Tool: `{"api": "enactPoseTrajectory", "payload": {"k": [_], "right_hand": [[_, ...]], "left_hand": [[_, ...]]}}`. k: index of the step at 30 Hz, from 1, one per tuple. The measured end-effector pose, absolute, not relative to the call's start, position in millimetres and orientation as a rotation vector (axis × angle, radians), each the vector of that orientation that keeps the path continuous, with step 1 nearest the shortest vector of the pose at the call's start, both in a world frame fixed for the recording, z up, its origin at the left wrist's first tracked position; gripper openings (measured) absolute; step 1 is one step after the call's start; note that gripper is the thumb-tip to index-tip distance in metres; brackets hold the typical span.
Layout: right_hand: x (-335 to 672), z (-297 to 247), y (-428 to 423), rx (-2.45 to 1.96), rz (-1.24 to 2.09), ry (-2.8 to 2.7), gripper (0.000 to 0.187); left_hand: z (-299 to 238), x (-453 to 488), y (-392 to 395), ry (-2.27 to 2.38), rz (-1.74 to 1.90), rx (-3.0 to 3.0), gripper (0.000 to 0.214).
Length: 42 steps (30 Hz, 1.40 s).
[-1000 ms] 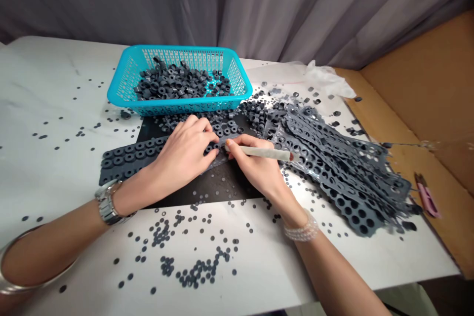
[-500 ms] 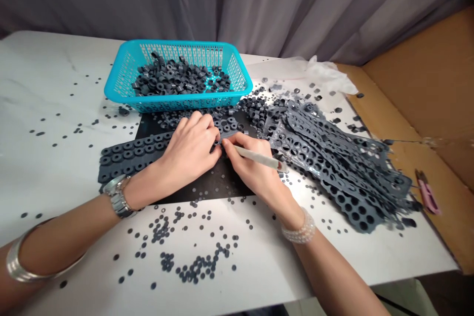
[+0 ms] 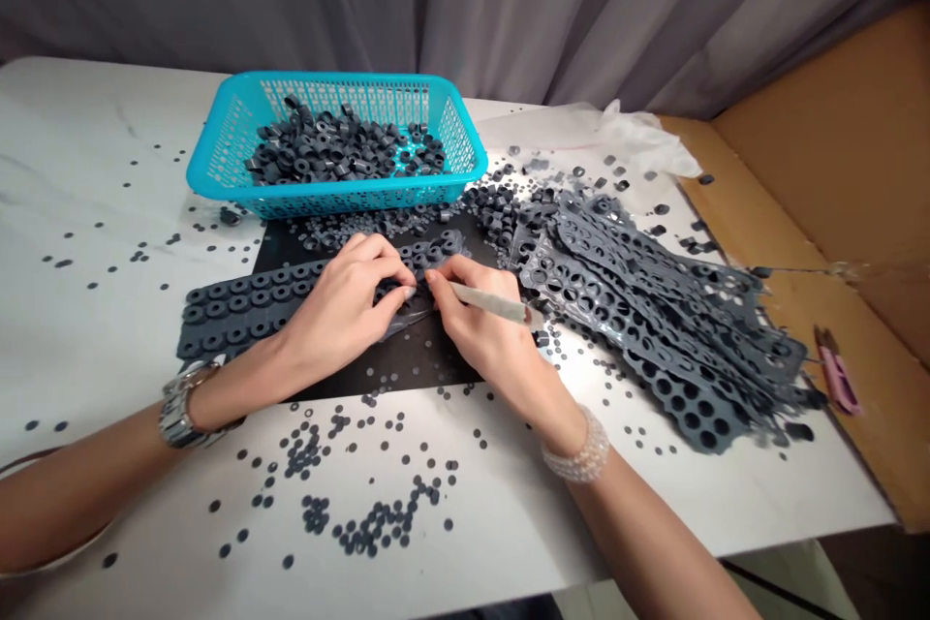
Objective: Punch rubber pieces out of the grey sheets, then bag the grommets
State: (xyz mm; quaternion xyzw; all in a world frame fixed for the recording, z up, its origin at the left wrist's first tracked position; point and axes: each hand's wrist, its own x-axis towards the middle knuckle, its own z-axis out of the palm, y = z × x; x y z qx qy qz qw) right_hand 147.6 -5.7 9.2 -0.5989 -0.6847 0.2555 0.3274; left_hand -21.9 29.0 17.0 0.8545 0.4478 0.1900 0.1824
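Observation:
A dark grey rubber strip (image 3: 239, 305) studded with rings lies on a black mat (image 3: 428, 358) in front of me. My left hand (image 3: 345, 305) rests on the strip's right end, fingers curled and pinching it down. My right hand (image 3: 483, 329) is closed on a thin pale stick tool (image 3: 490, 302), its tip meeting the strip right beside my left fingertips. Loose grey rings (image 3: 436, 252) lie just beyond both hands.
A turquoise basket (image 3: 218, 170) full of grey rings stands at the back. A heap of punched-out rubber strips (image 3: 654, 310) spreads to the right. Small grey discs (image 3: 370, 528) litter the white table. Brown cardboard (image 3: 835, 165) and a pink tool (image 3: 835, 373) lie at the far right.
Both hands and the strip sit a little further left and nearer the basket in the picture as my head shifted. The tool's tip stays at the strip's right end.

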Motion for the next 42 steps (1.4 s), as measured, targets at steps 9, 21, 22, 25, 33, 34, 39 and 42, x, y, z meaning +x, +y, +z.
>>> {"api": "enactPoseTrajectory", "payload": {"k": [9, 21, 22, 25, 33, 34, 39, 42], "right_hand": [[161, 13, -3, -1.474, 0.877, -1.626, 0.024], [166, 8, 3, -1.354, 0.925, -1.712, 0.021], [166, 8, 3, -1.353, 0.923, -1.717, 0.021], [165, 7, 2, -1.346, 0.910, -1.748, 0.022], [159, 7, 0, -1.369, 0.782, -1.827, 0.024], [160, 7, 0, -1.374, 0.781, -1.825, 0.024], [163, 9, 1, -1.382, 0.828, -1.792, 0.022], [165, 11, 1, -1.439, 0.854, -1.743, 0.022]], "left_hand": [[9, -18, 29, 1.314, 0.506, 2.529, 0.018], [7, -17, 25, 1.310, 0.512, 2.591, 0.017], [7, -17, 25, 1.311, 0.509, 2.589, 0.017], [5, -18, 26, 1.312, 0.502, 2.588, 0.017], [16, -20, 21, 1.179, 0.587, 2.553, 0.017], [21, -21, 19, 1.179, 0.609, 2.548, 0.017], [50, -29, 17, 1.381, 0.707, 2.304, 0.011], [54, -32, 26, 1.440, 0.689, 1.918, 0.011]]}}
